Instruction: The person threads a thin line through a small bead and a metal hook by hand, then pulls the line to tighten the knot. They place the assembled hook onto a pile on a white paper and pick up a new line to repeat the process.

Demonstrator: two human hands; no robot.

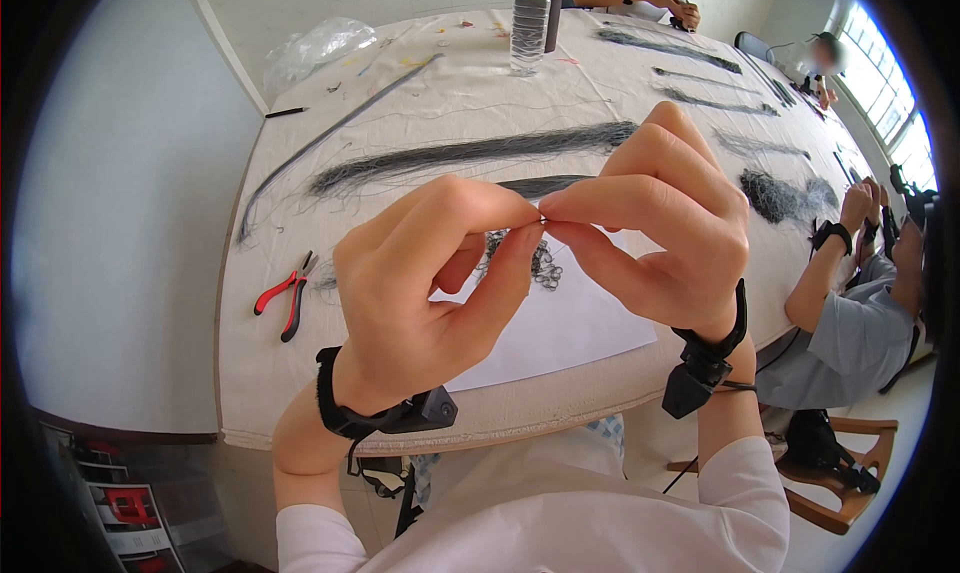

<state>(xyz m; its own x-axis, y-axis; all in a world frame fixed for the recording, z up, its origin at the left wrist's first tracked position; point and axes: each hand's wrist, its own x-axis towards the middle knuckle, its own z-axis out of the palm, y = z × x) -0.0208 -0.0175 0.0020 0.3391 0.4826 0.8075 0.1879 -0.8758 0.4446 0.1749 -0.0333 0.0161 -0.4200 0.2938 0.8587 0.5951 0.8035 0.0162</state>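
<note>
My left hand [420,273] and my right hand [665,213] meet fingertip to fingertip over the near part of the table. Thumb and forefinger are pinched together on each hand. Between the tips shows a tiny dark speck, too small to name. Below them a pile of small dark metal rings [546,269] lies on a white paper sheet [600,323], partly covered by my fingers. Behind the hands stretches a long bundle of dark grey wire-like strands [450,160], with a shorter bundle [545,186] partly hidden. Red-and-black pliers [290,298] rest left of my left hand.
A water bottle [529,28] and a dark flask [552,13] stand at the back. More strand bundles [680,51] and a tangled clump [785,195] lie rightward. A plastic bag [325,48] and black pen [287,112] lie at left. Other people sit behind and at right.
</note>
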